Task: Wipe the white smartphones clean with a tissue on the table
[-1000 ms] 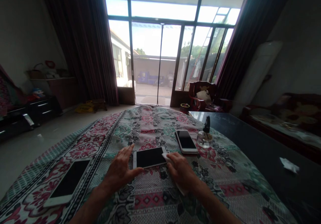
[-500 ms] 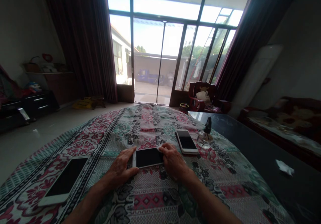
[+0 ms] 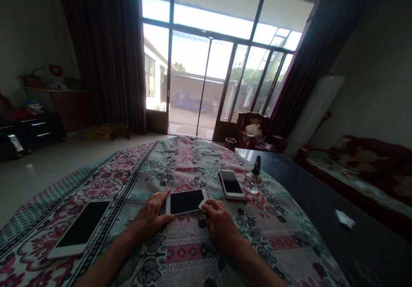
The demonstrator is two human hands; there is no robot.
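A white phone (image 3: 186, 201) with a dark screen lies flat on the flowered cloth (image 3: 193, 167) in front of me. My left hand (image 3: 148, 217) rests on the cloth with its fingers stretched out and pressed against the phone's left end. My right hand (image 3: 219, 225) is curled at the phone's right end, pinching a small white wipe (image 3: 202, 205) against its corner. A second white phone (image 3: 231, 183) lies beyond, to the right. A third phone (image 3: 80, 229) lies at the near left.
A small clear spray bottle with a black top (image 3: 254, 177) stands beside the second phone. The dark tabletop (image 3: 315, 201) is bare at the right, with a crumpled white scrap (image 3: 344, 218) on it. Glass doors, curtains and a sofa stand behind.
My right hand has slid with the wipe along the phone's right end, from the far corner back toward me. My left hand has stayed at the left end. My head has tilted slightly.
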